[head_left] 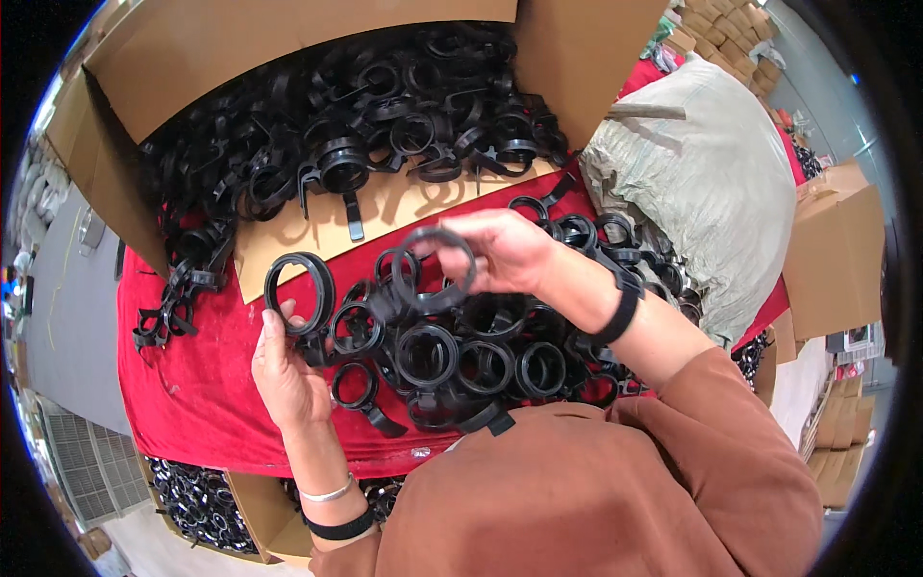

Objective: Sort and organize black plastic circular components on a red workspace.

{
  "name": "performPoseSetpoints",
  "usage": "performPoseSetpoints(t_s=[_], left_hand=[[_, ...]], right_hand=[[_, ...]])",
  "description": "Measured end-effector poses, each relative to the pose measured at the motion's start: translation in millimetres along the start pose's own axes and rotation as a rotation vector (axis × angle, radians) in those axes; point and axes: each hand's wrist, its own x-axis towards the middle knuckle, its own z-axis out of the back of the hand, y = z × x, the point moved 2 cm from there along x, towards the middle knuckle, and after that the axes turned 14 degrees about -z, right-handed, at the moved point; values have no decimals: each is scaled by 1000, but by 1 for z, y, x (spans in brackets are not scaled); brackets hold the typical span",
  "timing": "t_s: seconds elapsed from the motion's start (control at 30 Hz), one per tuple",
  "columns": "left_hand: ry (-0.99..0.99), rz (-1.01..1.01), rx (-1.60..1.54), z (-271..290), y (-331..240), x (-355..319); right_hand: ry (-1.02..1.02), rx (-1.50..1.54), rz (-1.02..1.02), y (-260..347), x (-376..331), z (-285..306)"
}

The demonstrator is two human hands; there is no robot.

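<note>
My left hand [288,375] grips a black plastic ring [323,293] between thumb and fingers. The ring stands upright above the red cloth, its opening facing partly toward me. To its right, my right hand [505,252] pinches a second black ring [437,301] by its upper right side; that ring is slightly blurred. The two rings are apart. Directly below them lies a pile of similar black rings [426,357], some with a short flat handle. One handled ring [356,385] rests near my left wrist.
An overturned cardboard box [308,53] spills many black rings across the far side, over a cardboard flap [279,255]. Red cloth [202,404] covers the table. A large whitish sack [711,163] stands at right. Boxes of parts [255,510] sit below the near left edge.
</note>
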Motion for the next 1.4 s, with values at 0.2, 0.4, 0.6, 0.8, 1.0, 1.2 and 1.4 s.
performPoseSetpoints(t_s=[0.2,0.4,0.6,0.8,1.0,1.2,1.4], left_hand=[[77,-16,111,-16,-5,-14],[134,20,106,-30,4,-24],[227,15,90,-48,2,-41],[687,-108,240,-93,7,-79],[1066,-704,642,-104,-2,-92],[1543,-810,790,-117,23,-137],[1901,-1024,995,-105,54,-158]], right_hand=[[-344,-519,-80,-33,-38,2],[-447,-603,27,-33,-47,-1],[-599,-652,138,-36,-60,-7],[-332,-540,350,-48,-113,-39],[-793,-196,923,-54,-260,10],[-1362,286,1274,-197,-429,126],[-1460,708,835,-348,-440,175]])
